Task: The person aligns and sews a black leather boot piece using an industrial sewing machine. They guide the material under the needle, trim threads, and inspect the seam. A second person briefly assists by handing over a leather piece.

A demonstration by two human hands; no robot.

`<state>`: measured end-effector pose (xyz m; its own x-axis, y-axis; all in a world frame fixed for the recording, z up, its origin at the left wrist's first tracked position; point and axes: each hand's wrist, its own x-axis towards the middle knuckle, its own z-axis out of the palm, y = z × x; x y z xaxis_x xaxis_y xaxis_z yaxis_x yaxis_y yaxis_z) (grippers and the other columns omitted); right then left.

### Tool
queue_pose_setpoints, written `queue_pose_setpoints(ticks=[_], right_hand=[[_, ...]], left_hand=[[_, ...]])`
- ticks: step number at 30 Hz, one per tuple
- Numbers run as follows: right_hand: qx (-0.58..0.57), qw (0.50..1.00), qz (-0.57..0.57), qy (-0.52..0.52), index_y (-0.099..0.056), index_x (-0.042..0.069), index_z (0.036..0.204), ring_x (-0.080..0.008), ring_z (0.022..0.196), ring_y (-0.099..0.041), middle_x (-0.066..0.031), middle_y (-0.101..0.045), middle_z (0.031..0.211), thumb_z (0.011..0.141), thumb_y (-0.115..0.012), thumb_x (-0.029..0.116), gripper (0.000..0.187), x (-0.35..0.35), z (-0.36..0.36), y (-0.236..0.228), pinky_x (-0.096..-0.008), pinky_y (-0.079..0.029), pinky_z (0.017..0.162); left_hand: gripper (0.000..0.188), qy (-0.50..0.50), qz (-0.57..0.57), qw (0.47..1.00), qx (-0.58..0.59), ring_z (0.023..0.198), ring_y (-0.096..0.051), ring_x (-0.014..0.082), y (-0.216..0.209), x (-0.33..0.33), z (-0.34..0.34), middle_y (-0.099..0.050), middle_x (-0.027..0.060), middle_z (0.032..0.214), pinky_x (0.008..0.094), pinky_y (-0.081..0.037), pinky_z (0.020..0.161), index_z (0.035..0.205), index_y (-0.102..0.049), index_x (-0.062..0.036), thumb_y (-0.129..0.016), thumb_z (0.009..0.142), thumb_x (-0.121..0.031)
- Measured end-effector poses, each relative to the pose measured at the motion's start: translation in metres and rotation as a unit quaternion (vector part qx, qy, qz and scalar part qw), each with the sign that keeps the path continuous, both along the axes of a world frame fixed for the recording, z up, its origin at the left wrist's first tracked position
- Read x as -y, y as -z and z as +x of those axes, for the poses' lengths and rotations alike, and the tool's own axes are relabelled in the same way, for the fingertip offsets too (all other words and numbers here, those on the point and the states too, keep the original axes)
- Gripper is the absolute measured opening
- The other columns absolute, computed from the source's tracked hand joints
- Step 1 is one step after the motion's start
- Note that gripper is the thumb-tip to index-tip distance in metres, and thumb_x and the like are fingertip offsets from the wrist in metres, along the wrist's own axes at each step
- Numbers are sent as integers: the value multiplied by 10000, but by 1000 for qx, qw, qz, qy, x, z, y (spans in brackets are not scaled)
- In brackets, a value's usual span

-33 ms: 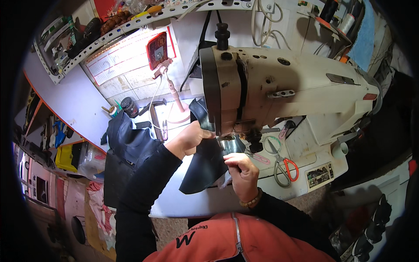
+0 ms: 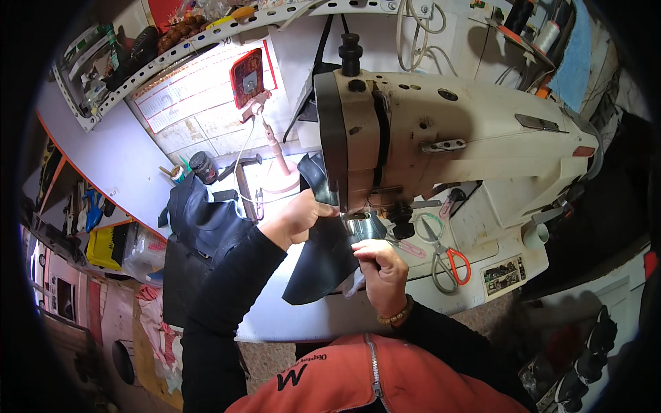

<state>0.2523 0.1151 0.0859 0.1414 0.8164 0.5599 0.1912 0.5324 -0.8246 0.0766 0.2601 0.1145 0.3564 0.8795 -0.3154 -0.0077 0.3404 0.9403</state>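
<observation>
- Hands, two: the left hand (image 2: 301, 215) points its forefinger to the machine's needle area, other fingers curled; I cannot tell whether it pinches anything. The right hand (image 2: 385, 275) is curled closed, thumb and forefinger tips together at the work's near right edge; whether material is between them is unclear.
- One dark, leather-like panel (image 2: 320, 265) lies below the sewing head, between the hands, its lower corner spread over the white table. The hands sit on either side of the needle area, probably to keep it flat and steady.
- One cream industrial sewing machine (image 2: 392, 124), its head over the panel.
- One pair of orange-and-grey-handled scissors (image 2: 440, 248) rests on the machine bed, presumably for easy reach from the right hand.
- One dark, folded leather-like piece (image 2: 206, 213), left of the panel.
- One pink stand (image 2: 277, 148) behind, apparently supporting one red-cased device (image 2: 248, 79).
</observation>
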Motion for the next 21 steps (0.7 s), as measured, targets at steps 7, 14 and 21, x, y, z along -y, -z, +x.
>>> queue_pose_setpoints(ticks=[7, 14, 21], right_hand=[[-82, 996, -30, -35, -638, 4, 929, -162, 920, -641, -93, -688, 1003, 896, -616, -108, 119, 1, -3, -1, -266, -496, 840], [-58, 997, -51, -28, -568, 35, 1071, -179, 1096, -562, -114, -580, 1191, 897, -625, -85, 219, -2, 4, 8, -308, -465, 935], [-87, 994, -70, -21, -546, 20, 1111, -227, 908, -604, -162, -571, 1142, 897, -572, -28, 221, -2, 11, 16, -314, -505, 788]], left_hand=[[567, -234, 242, 942, 0, 1103, -564, 246, -15, 67, 21, -569, 145, 1201, 337, -453, 976, 1340, -424, 11, -655, 825, 64], [525, -37, 552, 770, -318, 1159, -558, 362, -4, 154, 39, -601, 164, 1194, 484, -405, 1054, 1242, -588, -52, -690, 728, -84], [538, -57, 575, 731, -363, 1197, -557, 315, 1, 159, 51, -607, 134, 1236, 501, -373, 1085, 1269, -592, -71, -689, 744, -136]])
